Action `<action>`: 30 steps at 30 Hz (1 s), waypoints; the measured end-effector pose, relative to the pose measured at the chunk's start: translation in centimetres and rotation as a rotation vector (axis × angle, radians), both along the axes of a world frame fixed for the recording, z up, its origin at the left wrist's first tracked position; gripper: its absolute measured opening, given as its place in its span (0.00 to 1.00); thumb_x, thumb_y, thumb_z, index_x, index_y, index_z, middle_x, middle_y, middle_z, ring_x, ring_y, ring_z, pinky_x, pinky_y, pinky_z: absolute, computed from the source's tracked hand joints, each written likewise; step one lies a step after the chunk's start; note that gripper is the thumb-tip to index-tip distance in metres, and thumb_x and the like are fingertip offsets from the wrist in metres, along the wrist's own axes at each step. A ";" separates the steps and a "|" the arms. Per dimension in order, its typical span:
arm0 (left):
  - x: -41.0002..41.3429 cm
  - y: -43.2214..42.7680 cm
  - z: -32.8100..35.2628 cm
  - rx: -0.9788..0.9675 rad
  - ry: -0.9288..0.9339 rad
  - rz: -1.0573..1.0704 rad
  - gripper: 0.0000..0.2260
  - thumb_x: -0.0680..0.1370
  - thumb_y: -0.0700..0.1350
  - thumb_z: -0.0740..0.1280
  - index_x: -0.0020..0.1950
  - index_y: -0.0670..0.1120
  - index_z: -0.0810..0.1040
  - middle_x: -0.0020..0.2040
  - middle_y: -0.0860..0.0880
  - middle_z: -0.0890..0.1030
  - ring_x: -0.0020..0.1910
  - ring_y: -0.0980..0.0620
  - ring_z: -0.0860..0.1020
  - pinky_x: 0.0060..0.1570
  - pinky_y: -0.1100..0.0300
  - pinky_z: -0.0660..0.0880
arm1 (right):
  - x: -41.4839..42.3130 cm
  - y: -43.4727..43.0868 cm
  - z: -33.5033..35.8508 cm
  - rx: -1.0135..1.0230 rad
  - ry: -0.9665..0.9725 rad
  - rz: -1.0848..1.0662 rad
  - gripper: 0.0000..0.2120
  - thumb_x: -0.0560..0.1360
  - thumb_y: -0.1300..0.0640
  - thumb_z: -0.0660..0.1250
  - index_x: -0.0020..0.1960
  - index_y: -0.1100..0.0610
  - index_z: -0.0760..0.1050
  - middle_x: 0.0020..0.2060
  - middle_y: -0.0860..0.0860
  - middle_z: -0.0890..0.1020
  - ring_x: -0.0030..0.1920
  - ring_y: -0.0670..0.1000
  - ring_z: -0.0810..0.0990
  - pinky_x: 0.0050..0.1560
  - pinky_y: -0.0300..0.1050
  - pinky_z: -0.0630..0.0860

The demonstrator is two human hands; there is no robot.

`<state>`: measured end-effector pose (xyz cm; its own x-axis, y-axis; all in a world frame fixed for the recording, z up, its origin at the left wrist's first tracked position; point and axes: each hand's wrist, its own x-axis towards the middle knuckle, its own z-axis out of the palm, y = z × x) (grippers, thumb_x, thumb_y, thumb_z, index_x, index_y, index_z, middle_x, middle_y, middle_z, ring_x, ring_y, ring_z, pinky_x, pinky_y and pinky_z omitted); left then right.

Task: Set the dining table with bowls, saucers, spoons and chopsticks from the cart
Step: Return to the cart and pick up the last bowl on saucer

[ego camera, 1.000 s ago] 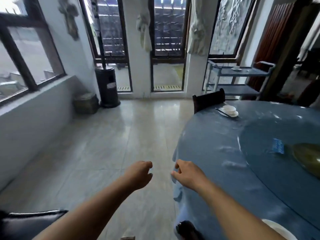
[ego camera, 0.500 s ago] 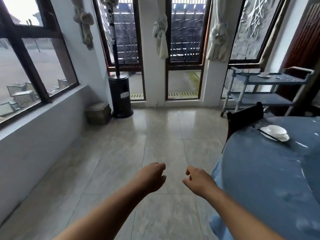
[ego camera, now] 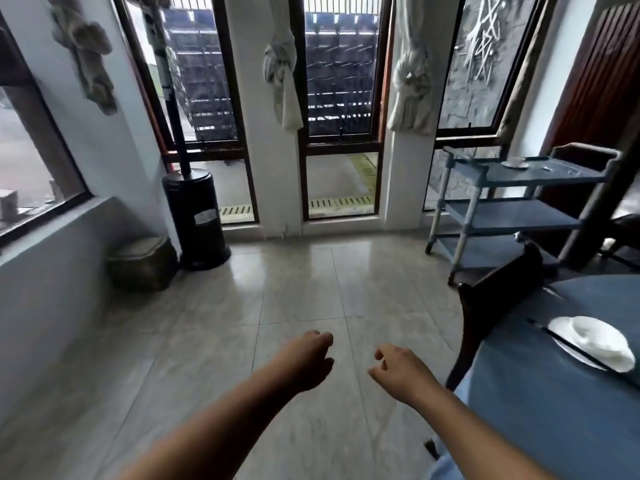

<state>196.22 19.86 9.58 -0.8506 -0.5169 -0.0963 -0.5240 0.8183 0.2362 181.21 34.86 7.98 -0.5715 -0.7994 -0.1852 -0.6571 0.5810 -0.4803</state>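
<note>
Your left grip and right grip hover loosely curled and empty above the floor; the cart stands ahead right, a saucer on top, one bowl on the worktop.

The table lies right of the right hand and carries a bowl on a saucer, with chopsticks along the saucer's left edge. Ahead and to the right, a chair stands between the table and the cart. A small dish sits on the cart's top shelf. Ahead and to the left of the left hand, well apart from it, a heater stands just right of a bin.
</note>
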 end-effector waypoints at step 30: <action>-86.3 -32.4 -2.5 0.032 -0.129 -0.622 0.17 0.80 0.50 0.64 0.65 0.43 0.74 0.61 0.41 0.79 0.59 0.39 0.79 0.58 0.46 0.78 | -74.8 -26.1 -3.0 0.068 -0.049 -0.661 0.12 0.73 0.48 0.62 0.52 0.54 0.74 0.48 0.51 0.80 0.47 0.54 0.79 0.45 0.47 0.76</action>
<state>109.87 -12.58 7.06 -0.9714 0.0750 -0.2252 0.0213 0.9725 0.2319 106.40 8.76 4.97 -0.9269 -0.2696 -0.2610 -0.1309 0.8841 -0.4485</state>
